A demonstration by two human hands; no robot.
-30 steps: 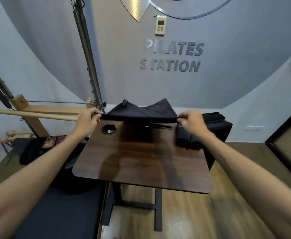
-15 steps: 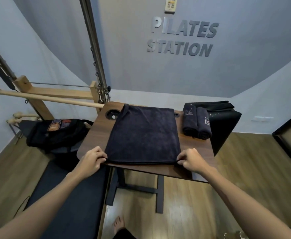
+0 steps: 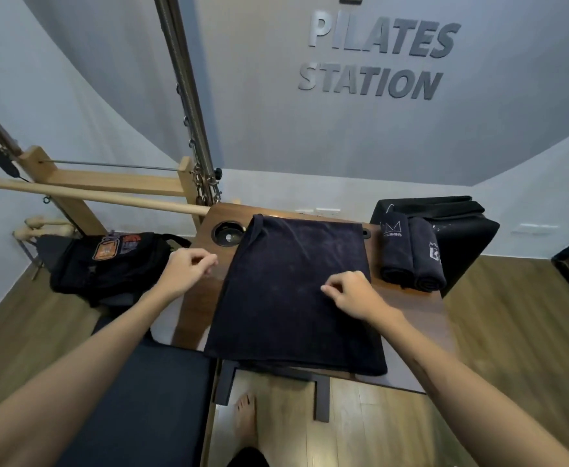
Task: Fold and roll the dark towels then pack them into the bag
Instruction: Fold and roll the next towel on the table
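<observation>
the left hand (image 3: 189, 269), loosely curled and holding nothing, has been lifted off the near table (image 3: 411, 308) edge. the folded towel (image 3: 296, 291) is laid flat mid-table; the right hand (image 3: 352, 293) rests empty on it. rolling is judged next.

Dark towel (image 3: 296, 291) flat, 2 rolled towels (image 3: 411, 254) beside

Soft, even indoor light, faint shadows under the table (image 3: 411, 311), strong wide-angle bending at the edges — slightly soft focus, no glare.
</observation>
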